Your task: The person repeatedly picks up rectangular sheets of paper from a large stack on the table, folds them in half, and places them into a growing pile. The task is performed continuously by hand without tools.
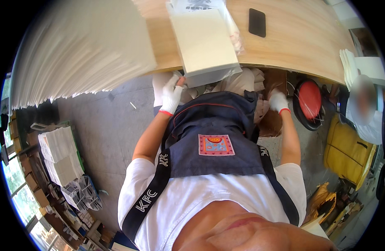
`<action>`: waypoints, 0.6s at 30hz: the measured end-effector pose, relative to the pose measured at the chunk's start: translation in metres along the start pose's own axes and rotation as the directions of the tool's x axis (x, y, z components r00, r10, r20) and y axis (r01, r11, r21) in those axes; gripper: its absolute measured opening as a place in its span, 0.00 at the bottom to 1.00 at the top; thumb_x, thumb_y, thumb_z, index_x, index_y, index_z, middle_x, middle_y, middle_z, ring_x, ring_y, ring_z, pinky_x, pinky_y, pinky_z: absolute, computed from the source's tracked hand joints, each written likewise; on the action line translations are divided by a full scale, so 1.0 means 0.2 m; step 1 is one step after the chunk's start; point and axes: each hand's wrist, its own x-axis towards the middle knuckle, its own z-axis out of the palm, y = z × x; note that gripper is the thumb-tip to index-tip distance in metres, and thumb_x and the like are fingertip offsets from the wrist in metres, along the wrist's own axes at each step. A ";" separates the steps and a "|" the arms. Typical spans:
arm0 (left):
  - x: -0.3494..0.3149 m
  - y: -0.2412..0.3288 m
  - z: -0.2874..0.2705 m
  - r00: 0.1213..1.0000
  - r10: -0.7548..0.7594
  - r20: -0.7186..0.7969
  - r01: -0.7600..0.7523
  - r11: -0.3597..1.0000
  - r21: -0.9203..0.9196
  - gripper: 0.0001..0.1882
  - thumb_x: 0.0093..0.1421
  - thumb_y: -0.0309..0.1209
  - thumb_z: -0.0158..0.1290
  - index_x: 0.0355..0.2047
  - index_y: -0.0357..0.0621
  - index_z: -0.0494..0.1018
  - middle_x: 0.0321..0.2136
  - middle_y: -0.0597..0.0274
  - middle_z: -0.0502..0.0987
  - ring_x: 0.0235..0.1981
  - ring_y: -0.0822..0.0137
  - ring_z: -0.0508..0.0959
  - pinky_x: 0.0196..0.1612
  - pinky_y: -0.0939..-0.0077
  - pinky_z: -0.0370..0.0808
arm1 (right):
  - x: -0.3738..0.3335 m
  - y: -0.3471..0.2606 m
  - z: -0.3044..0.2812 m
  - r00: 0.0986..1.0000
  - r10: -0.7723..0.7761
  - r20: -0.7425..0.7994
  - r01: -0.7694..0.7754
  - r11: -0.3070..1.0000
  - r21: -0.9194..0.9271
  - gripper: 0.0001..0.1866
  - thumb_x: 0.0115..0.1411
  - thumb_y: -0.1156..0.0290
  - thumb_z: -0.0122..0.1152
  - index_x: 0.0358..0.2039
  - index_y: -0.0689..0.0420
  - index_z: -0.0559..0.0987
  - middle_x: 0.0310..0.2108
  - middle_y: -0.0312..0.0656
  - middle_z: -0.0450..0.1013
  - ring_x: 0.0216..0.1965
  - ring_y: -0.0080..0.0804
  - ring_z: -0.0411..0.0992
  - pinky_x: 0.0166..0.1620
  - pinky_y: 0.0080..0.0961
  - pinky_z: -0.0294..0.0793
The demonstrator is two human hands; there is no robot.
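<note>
a: what's nearest?
b: the dark apron (209,119), then the hands. the right hand (278,102) is blurred beside the cardboard box (271,124); i can't tell whether it's spread or pinching.
a: and the left hand (172,95)?
b: its fingers look partly curled, tips just beside the near corner of the clear bag (213,77). i can't tell if they pinch the plastic.
a: where's the stack of cream sheets (205,39)?
b: at the worktop's (305,46) near edge, in or on that bag; its loose end hangs over.
a: any handling advice?
b: i'd steady both sides and ease the plastic gently, so corners don't crease. the phone (257,23), farther back, seems safely apart.
</note>
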 end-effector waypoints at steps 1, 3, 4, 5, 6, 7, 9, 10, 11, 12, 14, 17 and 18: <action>0.00 -0.02 0.00 0.979 0.183 -0.089 -0.154 0.951 0.266 0.08 0.54 0.28 0.53 0.34 0.40 0.72 0.34 0.59 0.75 0.33 0.65 0.76 0.35 0.75 0.73 | -0.15 -0.09 -0.14 0.958 -0.041 0.284 0.017 0.996 0.089 0.15 0.51 0.62 0.52 0.34 0.60 0.73 0.34 0.51 0.74 0.39 0.46 0.73 0.41 0.37 0.71; 0.06 0.05 -0.02 0.799 0.599 -0.055 -0.471 0.679 0.564 0.13 0.45 0.24 0.56 0.34 0.46 0.73 0.40 0.62 0.73 0.42 0.58 0.71 0.42 0.68 0.70 | -0.14 -0.20 -0.22 0.989 0.109 -0.102 -0.062 0.921 0.385 0.20 0.50 0.59 0.55 0.41 0.57 0.73 0.32 0.51 0.74 0.38 0.50 0.72 0.41 0.39 0.70; 0.07 0.06 0.00 0.769 0.639 -0.030 -0.502 0.632 0.590 0.14 0.44 0.24 0.56 0.34 0.46 0.73 0.41 0.63 0.73 0.44 0.58 0.70 0.43 0.67 0.70 | -0.15 -0.30 -0.36 0.958 0.139 -0.252 -0.015 0.899 0.437 0.19 0.49 0.61 0.56 0.41 0.56 0.73 0.32 0.48 0.74 0.37 0.48 0.72 0.41 0.39 0.70; 0.08 0.07 0.02 0.736 0.677 0.005 -0.540 0.582 0.608 0.15 0.42 0.23 0.56 0.34 0.47 0.73 0.43 0.64 0.72 0.45 0.57 0.70 0.44 0.66 0.69 | -0.18 -0.39 -0.51 0.904 0.185 -0.385 0.028 0.873 0.486 0.19 0.48 0.62 0.58 0.41 0.55 0.72 0.32 0.46 0.74 0.37 0.46 0.72 0.41 0.39 0.70; 0.11 0.10 0.04 0.661 0.750 0.022 -0.600 0.511 0.615 0.12 0.42 0.23 0.57 0.30 0.46 0.74 0.40 0.64 0.74 0.44 0.57 0.71 0.43 0.65 0.70 | -0.17 -0.46 -0.60 0.714 0.050 -0.698 0.305 0.875 0.375 0.17 0.47 0.64 0.60 0.38 0.53 0.73 0.32 0.43 0.73 0.37 0.44 0.71 0.41 0.37 0.69; 0.13 0.10 0.04 0.649 0.760 0.037 -0.630 0.509 0.587 0.11 0.42 0.24 0.57 0.29 0.46 0.74 0.40 0.64 0.74 0.43 0.57 0.71 0.43 0.66 0.70 | -0.14 -0.51 -0.69 0.398 -0.067 -0.915 0.518 0.840 0.164 0.16 0.45 0.65 0.62 0.36 0.51 0.73 0.32 0.40 0.73 0.38 0.42 0.70 0.41 0.36 0.68; 0.17 0.10 0.06 0.617 0.783 0.073 -0.692 0.497 0.524 0.08 0.42 0.24 0.57 0.26 0.45 0.74 0.39 0.63 0.75 0.43 0.57 0.71 0.44 0.66 0.70 | -0.06 -0.60 -0.79 0.259 -0.121 -0.958 0.595 0.802 0.059 0.11 0.45 0.67 0.62 0.30 0.52 0.73 0.31 0.37 0.71 0.37 0.39 0.69 0.39 0.35 0.68; 0.16 0.13 0.05 0.591 0.805 0.051 -0.711 0.490 0.505 0.06 0.43 0.25 0.58 0.22 0.43 0.72 0.34 0.62 0.75 0.38 0.57 0.72 0.40 0.67 0.70 | -0.01 -0.62 -0.81 0.213 -0.138 -0.967 0.630 0.776 0.028 0.09 0.45 0.67 0.62 0.27 0.52 0.73 0.30 0.36 0.71 0.36 0.38 0.69 0.38 0.34 0.67; 0.15 0.13 0.04 0.671 0.740 0.042 -0.660 0.570 0.490 0.06 0.43 0.25 0.58 0.22 0.43 0.72 0.32 0.62 0.75 0.37 0.57 0.72 0.39 0.67 0.70 | 0.04 -0.64 -0.78 0.224 -0.137 -0.965 0.669 0.741 0.050 0.08 0.46 0.67 0.62 0.25 0.53 0.72 0.29 0.36 0.70 0.34 0.39 0.69 0.36 0.34 0.67; 0.13 0.11 0.03 0.744 0.667 0.034 -0.600 0.644 0.474 0.06 0.43 0.25 0.58 0.21 0.43 0.71 0.31 0.61 0.74 0.36 0.57 0.72 0.38 0.67 0.70 | 0.08 -0.65 -0.75 0.234 -0.137 -0.963 0.706 0.704 0.072 0.08 0.46 0.67 0.62 0.24 0.54 0.72 0.27 0.37 0.70 0.32 0.39 0.69 0.34 0.34 0.67; 0.11 0.00 0.03 0.790 0.608 -0.086 -0.518 0.734 0.439 0.08 0.48 0.24 0.58 0.21 0.44 0.68 0.23 0.62 0.71 0.27 0.64 0.71 0.27 0.71 0.69 | 0.04 -0.74 -0.73 0.392 0.022 -0.920 0.714 0.623 0.319 0.09 0.46 0.68 0.62 0.21 0.55 0.71 0.24 0.39 0.69 0.28 0.41 0.68 0.31 0.34 0.66; 0.08 -0.20 0.19 0.921 -0.180 -0.346 0.050 0.934 -0.354 0.12 0.51 0.24 0.57 0.19 0.46 0.64 0.19 0.71 0.66 0.22 0.75 0.67 0.25 0.79 0.66 | 0.11 -0.90 -0.61 0.525 0.351 -0.775 0.677 0.380 0.631 0.10 0.51 0.70 0.60 0.20 0.57 0.68 0.17 0.37 0.65 0.18 0.33 0.66 0.23 0.32 0.63; 0.09 -0.20 0.22 0.903 -0.091 -0.419 -0.087 0.918 -0.386 0.12 0.55 0.27 0.54 0.25 0.48 0.60 0.18 0.71 0.64 0.15 0.79 0.63 0.16 0.82 0.61 | 0.12 -0.94 -0.57 0.648 0.430 -0.629 0.607 0.208 0.767 0.10 0.52 0.70 0.59 0.21 0.57 0.67 0.16 0.36 0.64 0.17 0.29 0.65 0.22 0.30 0.62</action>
